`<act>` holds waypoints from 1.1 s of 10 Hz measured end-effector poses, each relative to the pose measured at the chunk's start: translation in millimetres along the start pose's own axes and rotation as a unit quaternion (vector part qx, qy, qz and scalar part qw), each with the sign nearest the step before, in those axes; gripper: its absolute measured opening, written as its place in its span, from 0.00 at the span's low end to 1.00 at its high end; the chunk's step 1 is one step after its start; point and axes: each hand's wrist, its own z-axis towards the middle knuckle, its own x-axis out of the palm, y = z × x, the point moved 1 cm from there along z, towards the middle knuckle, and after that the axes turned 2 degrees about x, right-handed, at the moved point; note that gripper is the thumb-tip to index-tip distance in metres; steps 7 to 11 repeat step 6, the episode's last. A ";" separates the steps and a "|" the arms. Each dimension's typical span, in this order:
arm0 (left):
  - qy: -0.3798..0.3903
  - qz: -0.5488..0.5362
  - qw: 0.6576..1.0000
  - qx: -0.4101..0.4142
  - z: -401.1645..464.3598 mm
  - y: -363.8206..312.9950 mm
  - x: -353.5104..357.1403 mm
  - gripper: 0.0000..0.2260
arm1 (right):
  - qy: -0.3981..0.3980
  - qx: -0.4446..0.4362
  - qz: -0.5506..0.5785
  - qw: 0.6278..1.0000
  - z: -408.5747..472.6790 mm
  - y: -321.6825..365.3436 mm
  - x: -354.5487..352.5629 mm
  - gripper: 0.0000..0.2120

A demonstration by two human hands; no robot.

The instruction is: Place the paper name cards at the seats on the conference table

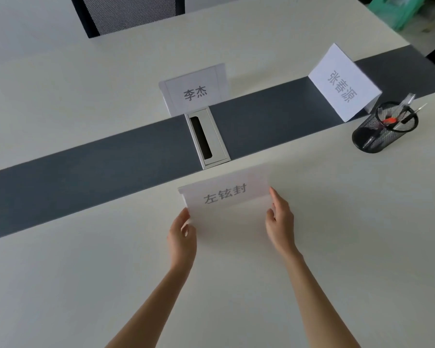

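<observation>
Near name card point(225, 194) sits btwn both hands on table point(337, 222), just past fingertips. Left hand point(182, 234) fingers pinch its left edge; right hand point(280, 224) fingers, held together, touch its right edge.

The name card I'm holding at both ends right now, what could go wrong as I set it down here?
1. The near card is thin folded paper held only at its ends by the left hand and right hand; it may splay flat or tip when released.
2. It sits close to the cable hatch in the dark strip; pushed forward, it could catch there.
3. The pen holder stands to the right; a wide sweep of the right arm might knock it.
</observation>
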 end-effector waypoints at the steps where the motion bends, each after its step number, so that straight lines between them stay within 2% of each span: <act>1: 0.007 -0.004 1.000 -0.012 7.3 -7.0 6.1 0.23 | 0.016 -0.010 -0.008 1.000 15.2 4.3 0.6 0.26; 5: 0.088 0.033 0.996 -0.007 17.5 -13.8 4.2 0.25 | 0.052 -0.016 -0.024 0.998 33.9 3.7 2.9 0.30; 6: 0.079 0.054 0.995 -0.003 11.6 -15.2 -4.8 0.24 | 0.046 0.014 -0.017 0.999 32.9 5.7 -0.1 0.29; 11: 0.079 0.054 0.995 -0.003 11.6 -15.2 -4.8 0.24 | 0.046 0.014 -0.017 0.999 32.9 5.7 -0.1 0.29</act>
